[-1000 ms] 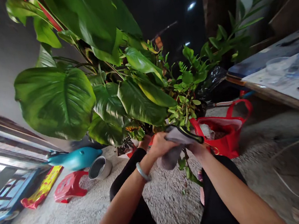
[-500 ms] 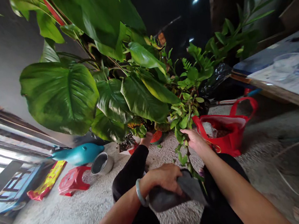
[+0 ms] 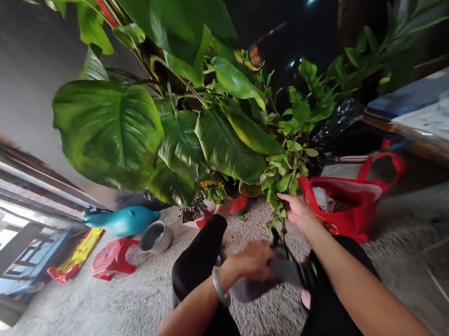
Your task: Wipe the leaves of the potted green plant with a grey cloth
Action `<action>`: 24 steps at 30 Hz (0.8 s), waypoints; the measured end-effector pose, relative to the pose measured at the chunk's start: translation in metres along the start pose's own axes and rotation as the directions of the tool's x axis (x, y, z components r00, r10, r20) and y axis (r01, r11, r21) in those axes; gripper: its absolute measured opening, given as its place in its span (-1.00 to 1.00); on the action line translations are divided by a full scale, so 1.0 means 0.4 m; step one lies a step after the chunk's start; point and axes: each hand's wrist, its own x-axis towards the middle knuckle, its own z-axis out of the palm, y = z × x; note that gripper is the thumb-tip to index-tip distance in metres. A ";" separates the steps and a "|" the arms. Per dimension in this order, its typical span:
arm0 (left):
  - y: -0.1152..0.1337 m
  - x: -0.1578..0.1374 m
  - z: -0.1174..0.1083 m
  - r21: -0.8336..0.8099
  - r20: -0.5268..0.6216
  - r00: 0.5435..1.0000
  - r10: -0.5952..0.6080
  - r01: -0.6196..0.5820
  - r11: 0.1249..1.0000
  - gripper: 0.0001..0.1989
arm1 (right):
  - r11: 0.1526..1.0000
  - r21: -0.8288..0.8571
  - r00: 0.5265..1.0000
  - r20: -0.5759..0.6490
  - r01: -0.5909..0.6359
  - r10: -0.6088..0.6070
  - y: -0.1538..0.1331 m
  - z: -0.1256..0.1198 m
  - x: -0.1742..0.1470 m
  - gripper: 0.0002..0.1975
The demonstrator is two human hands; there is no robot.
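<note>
My left hand (image 3: 254, 262), with a pale bangle on its wrist, is closed on a grey cloth (image 3: 285, 269) between my knees. Motion blurs the cloth and the fingers. My right hand (image 3: 297, 210) pinches a leafy stem (image 3: 276, 205) that hangs down from the smaller-leaved plant (image 3: 292, 166). The stem's lower end reaches down beside the cloth; whether they touch I cannot tell. Just right of my right hand stands a red bag (image 3: 358, 220), open at the top. Large-leaved foliage (image 3: 110, 129) spreads over the area ahead of both hands.
To the left on the rough concrete floor (image 3: 83, 326) are a metal pot (image 3: 156, 237), a red plastic stool (image 3: 113, 258), a yellow-and-red toy piece (image 3: 78, 253) and a teal toy (image 3: 131, 221). A cluttered table (image 3: 426, 127) stands at right. A pale cable (image 3: 443, 286) curves below it.
My left hand and the grey cloth have shifted slightly up toward the hanging stem. My right hand keeps its pinch on the stem. The whole view has swung a little to the left.
</note>
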 end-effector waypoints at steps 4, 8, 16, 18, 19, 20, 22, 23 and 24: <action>-0.015 -0.133 -0.069 -0.086 -0.226 0.974 0.033 -0.054 0.995 -0.80 | 0.999 -0.007 0.995 -0.091 -0.046 0.045 0.005 0.002 -0.002 -0.71; 0.019 -0.187 -0.368 -0.003 -0.938 0.346 0.023 -0.073 0.997 -0.90 | 0.998 -0.021 0.990 -0.128 -0.055 0.052 0.006 0.012 -0.008 -0.71; 0.038 0.014 -0.449 0.212 -0.760 0.649 -0.022 0.279 0.936 -0.92 | 0.997 -0.060 0.990 -0.134 -0.045 0.036 0.004 0.028 -0.018 -0.69; 0.022 0.015 -0.312 0.200 -0.397 0.909 -0.131 0.225 0.954 -0.84 | 0.996 -0.069 0.991 -0.128 -0.050 0.041 0.005 0.025 -0.017 -0.70; 0.017 0.000 -0.249 0.158 -0.222 0.961 -0.166 0.203 0.966 -0.78 | 0.996 -0.073 0.991 -0.126 -0.054 0.044 0.006 0.022 -0.017 -0.71; 0.014 -0.023 -0.199 0.101 -0.085 0.986 -0.142 0.150 0.983 -0.76 | 0.995 -0.077 0.991 -0.127 -0.058 0.048 0.006 0.018 -0.016 -0.71; 0.018 -0.079 -0.156 -0.004 -0.015 0.998 -0.053 0.053 0.999 -0.79 | 0.995 -0.085 0.990 -0.134 -0.059 0.048 0.007 0.008 -0.014 -0.72; 0.023 -0.104 -0.165 -0.036 -0.072 0.997 -0.012 0.010 0.999 -0.82 | 0.995 -0.088 0.990 -0.136 -0.055 0.043 0.006 0.003 -0.014 -0.73; 0.029 -0.124 -0.192 -0.051 -0.184 0.983 0.011 -0.021 0.998 -0.86 | 0.995 -0.092 0.991 -0.128 -0.045 0.033 0.006 -0.001 -0.013 -0.73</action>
